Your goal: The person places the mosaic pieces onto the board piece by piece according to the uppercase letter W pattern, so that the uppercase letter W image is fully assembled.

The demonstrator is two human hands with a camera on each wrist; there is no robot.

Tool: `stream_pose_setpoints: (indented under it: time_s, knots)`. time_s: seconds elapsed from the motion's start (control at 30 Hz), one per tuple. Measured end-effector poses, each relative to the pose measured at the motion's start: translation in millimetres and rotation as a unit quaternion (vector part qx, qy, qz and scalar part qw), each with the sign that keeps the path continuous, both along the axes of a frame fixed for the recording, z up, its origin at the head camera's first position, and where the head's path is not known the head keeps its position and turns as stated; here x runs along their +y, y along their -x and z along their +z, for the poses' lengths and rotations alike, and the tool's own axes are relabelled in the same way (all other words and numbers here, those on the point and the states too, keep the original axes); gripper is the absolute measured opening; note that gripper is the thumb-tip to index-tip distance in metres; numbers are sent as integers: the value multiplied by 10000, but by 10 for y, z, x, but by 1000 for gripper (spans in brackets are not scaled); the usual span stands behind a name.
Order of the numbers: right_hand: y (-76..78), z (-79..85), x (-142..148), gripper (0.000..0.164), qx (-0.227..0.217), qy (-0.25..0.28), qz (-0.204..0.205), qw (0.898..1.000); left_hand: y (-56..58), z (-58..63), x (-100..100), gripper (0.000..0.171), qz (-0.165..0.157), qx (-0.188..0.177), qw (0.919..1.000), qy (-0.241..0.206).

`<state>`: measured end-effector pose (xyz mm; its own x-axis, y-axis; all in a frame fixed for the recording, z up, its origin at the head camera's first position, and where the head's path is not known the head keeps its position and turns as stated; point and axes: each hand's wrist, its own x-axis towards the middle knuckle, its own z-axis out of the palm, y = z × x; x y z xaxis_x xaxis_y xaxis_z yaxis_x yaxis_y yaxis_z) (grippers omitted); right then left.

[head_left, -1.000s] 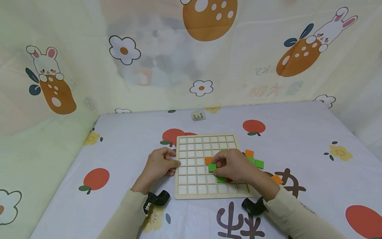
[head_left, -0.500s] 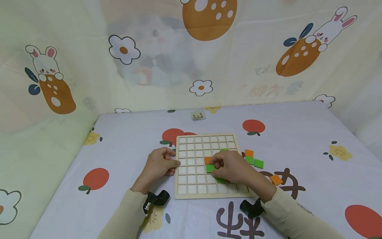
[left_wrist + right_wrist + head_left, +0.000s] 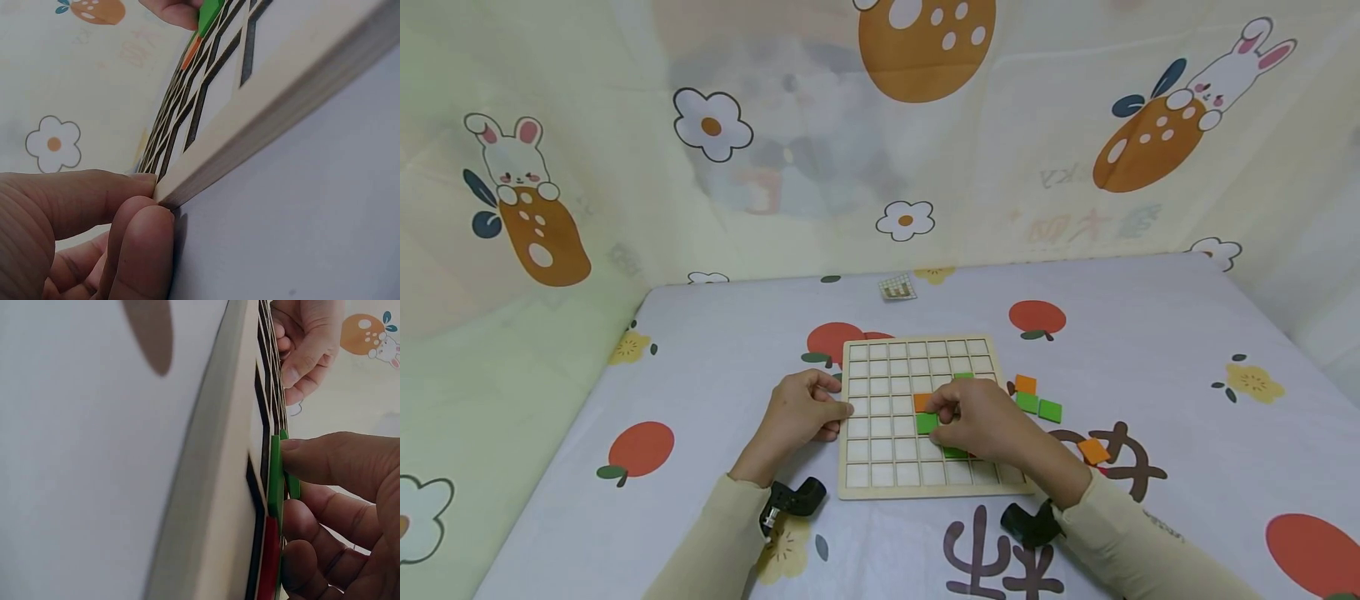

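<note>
A wooden grid board [image 3: 917, 492] lies on the cloth in front of me. At its left edge, my left hand [image 3: 801, 408] holds the rim between thumb and fingers, seen close in the left wrist view. My right hand [image 3: 985, 421] reaches over the board and pinches a green tile [image 3: 927, 423] that sits at a grid cell. Just beyond that tile is an orange tile [image 3: 922, 403]. Another green tile [image 3: 955, 453] shows partly under the right hand. Beside it in the right wrist view is a red tile [image 3: 269, 559]. The right hand hides other cells.
Right of the board lie a loose orange tile [image 3: 1026, 384], two green tiles [image 3: 1050, 411] and a nearer orange tile [image 3: 1093, 452] beside my forearm. A small card with a printed grid [image 3: 897, 288] lies at the back. A patterned curtain [image 3: 805, 208] rises behind the table.
My right hand has shifted slightly left and set the green tile, tilted a second ago, flatter into a cell below the orange tile. The left hand stays at the rim.
</note>
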<state>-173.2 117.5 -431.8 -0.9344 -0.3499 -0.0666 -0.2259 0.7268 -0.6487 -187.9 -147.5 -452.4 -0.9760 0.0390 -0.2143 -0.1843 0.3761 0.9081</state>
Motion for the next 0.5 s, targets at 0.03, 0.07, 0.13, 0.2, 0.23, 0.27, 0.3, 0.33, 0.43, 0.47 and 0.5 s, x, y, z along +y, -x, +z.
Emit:
stream_pose_setpoints:
  time_s: [0.03,0.07,0.13,0.2,0.23,0.27,0.3,0.33,0.43,0.47,0.5]
  knots:
    - [0,0,-3,18,-23,0,-19,10000,0,1,0,28,-1,-2,10000,1]
    - [2,0,-6,19,-41,-5,-37,10000,-1,1,0,28,0,-5,10000,0]
    - [0,1,-7,19,-56,2,-43,10000,-1,-1,-1,28,-2,-6,10000,6]
    - [-4,8,-7,20,-47,12,-31,10000,0,-1,-1,28,1,-6,10000,8]
    - [-6,9,-5,20,-31,16,-12,10000,1,-2,-1,28,2,-9,10000,7]
    - [-8,13,-2,20,-16,12,-9,10000,3,-3,-1,28,4,-9,10000,9]
    - [-10,17,2,21,15,1,14,10000,4,-3,-1,28,7,-16,10000,6]
    - [-11,20,6,21,34,0,24,10000,6,-2,0,28,12,-27,10000,1]
    - [-15,28,25,24,156,-18,83,9998,11,0,1,28,23,-69,10000,-19]
    - [-17,32,33,25,207,-20,109,9997,12,2,1,28,26,-81,10000,-24]
    - [-18,35,42,26,267,-21,150,9995,12,3,1,28,26,-93,9999,-29]
